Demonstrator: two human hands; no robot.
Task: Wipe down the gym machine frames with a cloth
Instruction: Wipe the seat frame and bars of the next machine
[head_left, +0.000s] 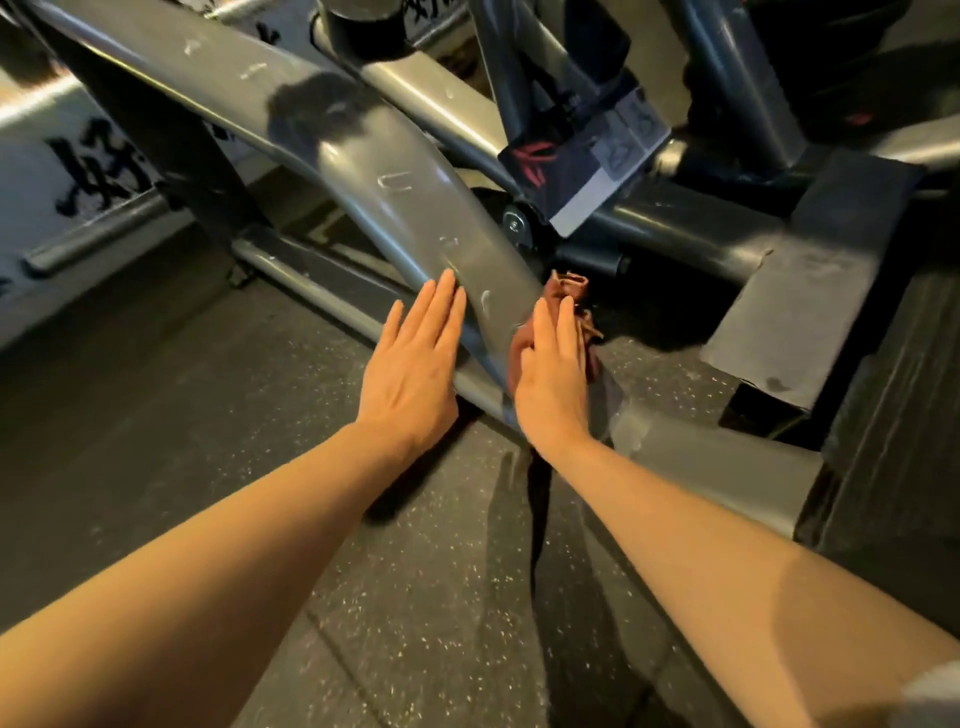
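Here, left hand (410, 358) flat beside frame tube (415, 208) edge, right hand (553, 369) flat-fingered on cloth (563, 291).

Dim, warm indoor light. Soft glare streaks run along the grey frame tube (395, 171) toward eleven o'clock, where a dark head-shaped shadow falls on it. Deep shadow pools at two o'clock. Wide-angle bending curves the edges; the far background at twelve o'clock is slightly blurred.

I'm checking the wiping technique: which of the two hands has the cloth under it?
The right hand: its straight fingers press the reddish-brown cloth against the grey frame tube. The left hand lies bare on the tube.
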